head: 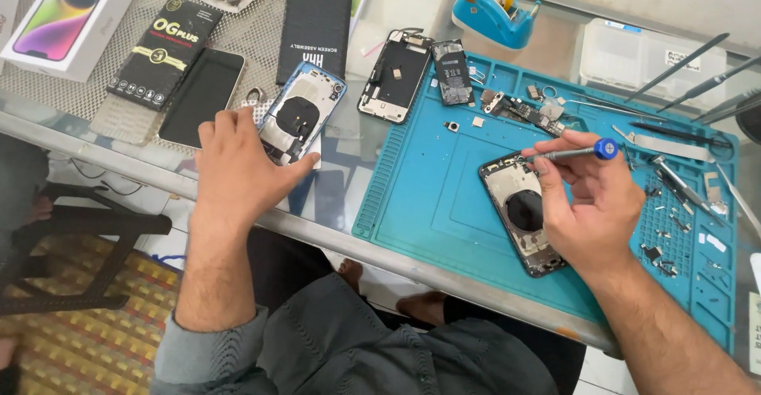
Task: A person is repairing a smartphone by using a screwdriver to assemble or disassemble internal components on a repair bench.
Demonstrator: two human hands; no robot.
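Holding a thin screwdriver (572,153) with a blue cap, the right hand (590,209) pinches its shaft between thumb and fingertips, tip toward an opened dark phone housing (517,205) lying under the palm on the teal work mat (428,197).

Left hand (238,169): fingers spread, lying flat on the lower end of a blue phone housing (305,113) on the glass counter (341,205), not closed around it. The 2 hands are well apart.

Count:
- 2 opened housings, each with a round dark coil in the middle.
- 1 gutted frame (394,76) and 1 battery (452,62), beyond and between the hands.
- 1 dark screen panel (200,97), left of the left hand.
- 2 black flat packages (317,22), 1 white phone box (67,16), beyond the left hand.
- 1 blue tape dispenser (491,10), far beyond the right hand.
- Several loose metal tools (682,66), right of the right hand.

Room: bare mat between the hands; the counter edge runs just below both wrists.
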